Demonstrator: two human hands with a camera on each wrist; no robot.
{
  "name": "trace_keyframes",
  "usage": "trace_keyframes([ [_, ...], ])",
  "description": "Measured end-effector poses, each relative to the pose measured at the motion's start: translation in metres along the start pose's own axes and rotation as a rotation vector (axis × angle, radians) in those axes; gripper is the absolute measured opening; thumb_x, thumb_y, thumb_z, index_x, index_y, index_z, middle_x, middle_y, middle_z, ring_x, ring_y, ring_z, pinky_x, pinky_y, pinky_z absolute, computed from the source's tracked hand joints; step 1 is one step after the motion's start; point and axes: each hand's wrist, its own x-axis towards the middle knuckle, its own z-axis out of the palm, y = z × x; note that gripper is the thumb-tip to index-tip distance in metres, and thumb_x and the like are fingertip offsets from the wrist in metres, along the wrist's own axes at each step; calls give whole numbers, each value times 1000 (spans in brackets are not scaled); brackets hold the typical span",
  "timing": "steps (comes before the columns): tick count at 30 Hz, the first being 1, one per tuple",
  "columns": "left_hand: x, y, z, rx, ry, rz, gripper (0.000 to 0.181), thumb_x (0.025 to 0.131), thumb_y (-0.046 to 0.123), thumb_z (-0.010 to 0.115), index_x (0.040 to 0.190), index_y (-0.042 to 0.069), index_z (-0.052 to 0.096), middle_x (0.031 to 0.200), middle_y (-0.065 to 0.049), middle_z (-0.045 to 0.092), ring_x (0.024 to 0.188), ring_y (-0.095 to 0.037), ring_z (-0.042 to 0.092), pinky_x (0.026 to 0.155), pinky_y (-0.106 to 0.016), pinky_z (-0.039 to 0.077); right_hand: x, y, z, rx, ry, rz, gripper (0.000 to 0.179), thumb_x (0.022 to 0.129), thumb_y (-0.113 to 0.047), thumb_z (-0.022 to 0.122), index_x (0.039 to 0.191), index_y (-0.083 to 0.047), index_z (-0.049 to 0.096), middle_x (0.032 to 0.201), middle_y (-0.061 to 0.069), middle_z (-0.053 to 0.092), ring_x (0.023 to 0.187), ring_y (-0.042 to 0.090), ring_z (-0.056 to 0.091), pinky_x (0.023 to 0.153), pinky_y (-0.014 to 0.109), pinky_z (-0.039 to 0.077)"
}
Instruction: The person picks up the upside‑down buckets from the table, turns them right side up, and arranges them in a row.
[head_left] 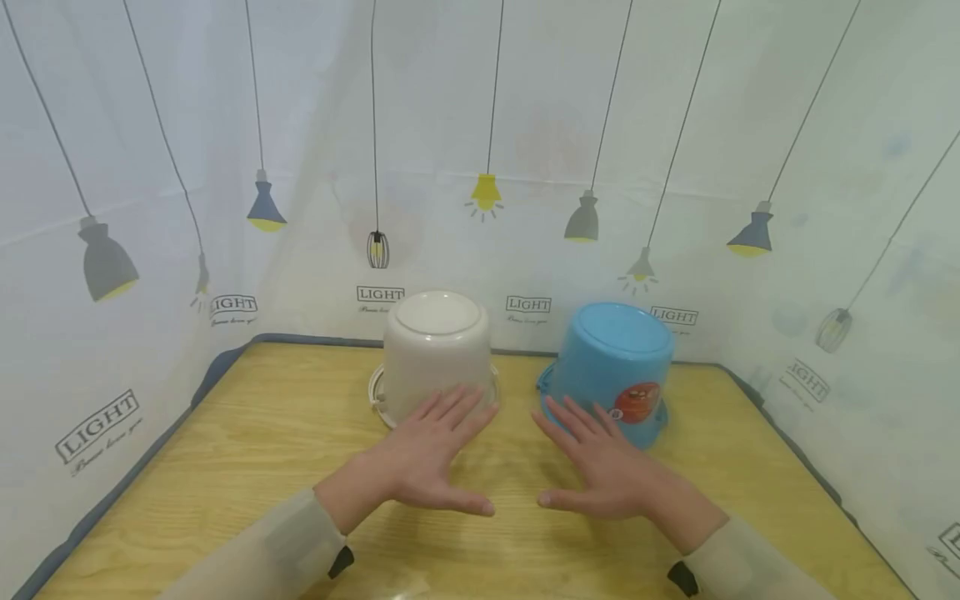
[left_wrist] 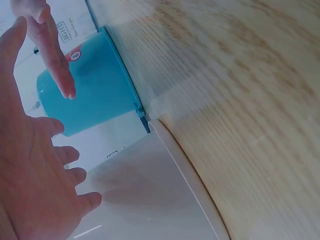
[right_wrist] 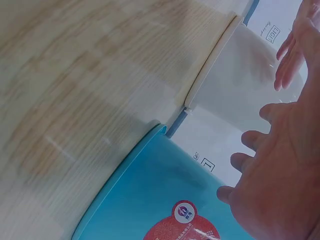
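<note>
Two buckets stand base up; both hands are spread wide, holding nothing.
Head: white bucket and blue bucket sit near the far edge of the wood-grain tabletop, left hand before the white, right hand before the blue. Judged: both inverted, no grip or lift made yet. Room shows between them and on the outer sides; the printed curtain limits the back. Left wrist: white rim down on the wood; finger contact unclear. Right wrist: blue rim likewise; contact unclear.
</note>
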Motion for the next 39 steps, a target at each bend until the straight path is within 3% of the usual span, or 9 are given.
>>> trace_keyframes([
  [4, -1, 0, 1, -6, 5, 6, 119, 89, 90, 59, 179, 27, 12, 187, -13, 6, 173, -38, 7, 140, -64, 13, 0, -1, -1, 8, -6, 5, 101, 101, -72, 64, 178, -27, 17, 186, 10, 14, 171, 44, 15, 134, 77, 13],
  [9, -3, -1, 2, -6, 38, 10, 114, 92, 89, 56, 178, 26, 16, 186, -13, 11, 173, -38, 10, 139, -65, 16, 2, -1, -2, 24, -1, 34, 92, 105, -65, 64, 175, -18, 29, 178, 20, 35, 162, 47, 37, 130, 73, 33],
  [15, -8, -6, 4, -53, 72, -5, 101, 98, 83, 56, 176, 26, 27, 184, -14, 22, 171, -39, 18, 139, -62, 20, 7, -2, -4, 63, -8, 50, 88, 106, -62, 65, 171, -11, 38, 167, 20, 51, 149, 44, 57, 123, 62, 50],
  [22, -25, -16, 5, -72, 135, -12, 93, 99, 75, 64, 168, 15, 45, 175, -17, 41, 163, -42, 39, 133, -63, 36, 15, -7, -7, 83, -28, 44, 83, 106, -58, 66, 168, -9, 42, 165, 20, 54, 146, 42, 59, 122, 60, 52],
  [28, -41, -28, 3, -65, 142, -74, 80, 101, 67, 68, 157, 10, 59, 160, -14, 60, 144, -39, 61, 119, -60, 53, 27, -10, -5, 100, -62, 83, 78, 107, -56, 67, 167, -12, 44, 166, 21, 53, 149, 43, 57, 124, 60, 50],
  [31, -48, -36, 0, -63, 132, -110, 76, 103, 66, 66, 154, 11, 62, 156, -13, 64, 139, -37, 66, 114, -59, 57, 34, -12, -3, 112, -71, 102, 76, 107, -56, 67, 167, -13, 45, 165, 20, 53, 149, 42, 57, 124, 60, 50],
  [39, -65, -58, -10, -92, 106, -238, 78, 104, 70, 61, 157, 13, 60, 157, -16, 64, 142, -41, 64, 116, -63, 55, 49, -14, 0, 134, -97, 137, 78, 106, -58, 67, 168, -15, 44, 166, 20, 52, 150, 42, 56, 125, 60, 48],
])
